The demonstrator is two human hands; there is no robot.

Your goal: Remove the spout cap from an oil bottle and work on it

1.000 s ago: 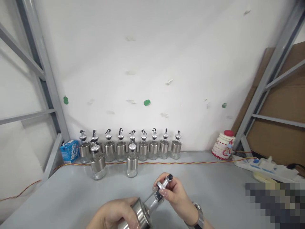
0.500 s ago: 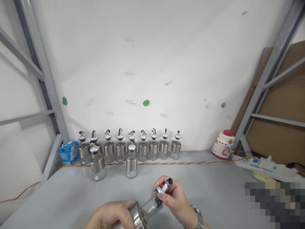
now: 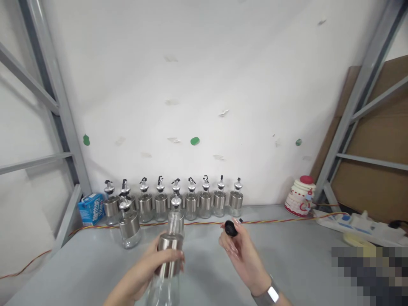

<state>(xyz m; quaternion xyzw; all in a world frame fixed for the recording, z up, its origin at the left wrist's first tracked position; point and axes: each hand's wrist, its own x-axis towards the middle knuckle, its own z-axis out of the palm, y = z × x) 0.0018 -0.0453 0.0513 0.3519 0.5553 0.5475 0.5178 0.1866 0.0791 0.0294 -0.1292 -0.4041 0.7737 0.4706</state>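
My left hand [image 3: 149,272] is wrapped round the steel sleeve of a glass oil bottle [image 3: 168,255], held upright above the grey table [image 3: 79,263] with its neck bare. My right hand [image 3: 240,255], a watch on its wrist, is to the right of the bottle and pinches a black-and-silver pourer cap [image 3: 230,228] at its fingertips, apart from the bottle. Just behind the held bottle stands another capped bottle [image 3: 176,204], partly hidden by it.
A row of several capped glass bottles [image 3: 191,199] lines the wall, with one more bottle [image 3: 128,223] in front at the left. A blue carton [image 3: 91,208], a red-and-yellow cable [image 3: 270,221], a white-and-red jar [image 3: 301,195], a power strip [image 3: 353,223] and grey rack posts [image 3: 60,114] surround the table.
The bottle, tilted on its side before, now stands upright in my left hand. My right hand has come away from the neck with the pourer cap and moved up and right.
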